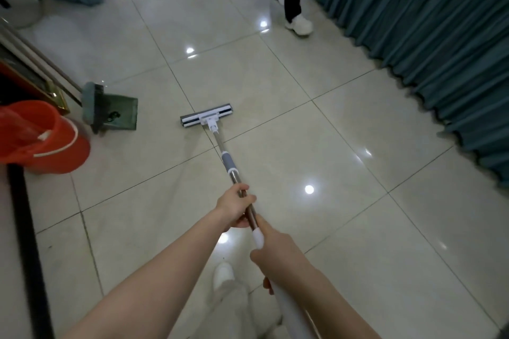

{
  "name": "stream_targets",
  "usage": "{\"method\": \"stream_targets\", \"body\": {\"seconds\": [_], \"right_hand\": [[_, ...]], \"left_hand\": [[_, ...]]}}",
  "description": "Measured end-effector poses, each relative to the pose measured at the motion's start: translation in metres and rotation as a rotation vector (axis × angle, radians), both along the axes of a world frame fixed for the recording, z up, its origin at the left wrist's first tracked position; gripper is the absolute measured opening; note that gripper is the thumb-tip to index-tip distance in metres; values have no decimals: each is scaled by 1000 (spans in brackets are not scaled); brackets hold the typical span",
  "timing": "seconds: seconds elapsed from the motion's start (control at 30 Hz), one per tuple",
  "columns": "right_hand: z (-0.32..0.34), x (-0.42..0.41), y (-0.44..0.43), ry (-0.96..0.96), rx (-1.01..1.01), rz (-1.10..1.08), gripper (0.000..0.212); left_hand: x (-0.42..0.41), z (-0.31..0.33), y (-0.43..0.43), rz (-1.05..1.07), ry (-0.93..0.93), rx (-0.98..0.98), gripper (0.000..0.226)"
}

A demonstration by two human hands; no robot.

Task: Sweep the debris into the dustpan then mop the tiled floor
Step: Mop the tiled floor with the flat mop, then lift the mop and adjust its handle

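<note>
A flat mop with a grey and white head (207, 115) rests on the glossy tiled floor (344, 179) ahead of me. Its metal handle (230, 162) slants back toward me. My left hand (236, 209) is wrapped around the shaft, and my right hand (278, 253) grips it lower down by the white sleeve. A green dustpan (121, 114) lies on the floor to the left of the mop head, with dark debris in it. A green broom (92, 104) stands against the dustpan.
An orange bucket (41, 137) sits at the left beside a dark cabinet edge. Teal curtains (440, 36) hang along the right side and far left. Another person's legs in white shoes (298, 25) stand at the back. My own white shoe (223, 275) shows below.
</note>
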State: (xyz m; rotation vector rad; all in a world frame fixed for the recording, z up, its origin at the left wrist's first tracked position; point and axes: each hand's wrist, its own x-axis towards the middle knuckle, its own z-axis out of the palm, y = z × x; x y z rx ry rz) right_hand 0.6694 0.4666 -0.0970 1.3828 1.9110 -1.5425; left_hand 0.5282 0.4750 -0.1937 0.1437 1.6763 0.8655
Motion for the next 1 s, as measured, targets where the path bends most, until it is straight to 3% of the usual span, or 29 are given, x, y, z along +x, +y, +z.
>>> {"method": "stream_targets", "body": {"seconds": [0.23,0.6,0.8,1.0], "right_hand": [[9,70,-56,-16,-16,41,88],[39,208,-144,-9,-4,206,55],[83,232,-176,44,64,256,33],[129,230,-186,238,202,325,22]], "left_hand": [[76,19,-66,3,-47,35,34],[223,31,-176,132,-2,102,29],[239,56,-209,217,24,136,22],[225,90,-221,238,30,176,17]]}}
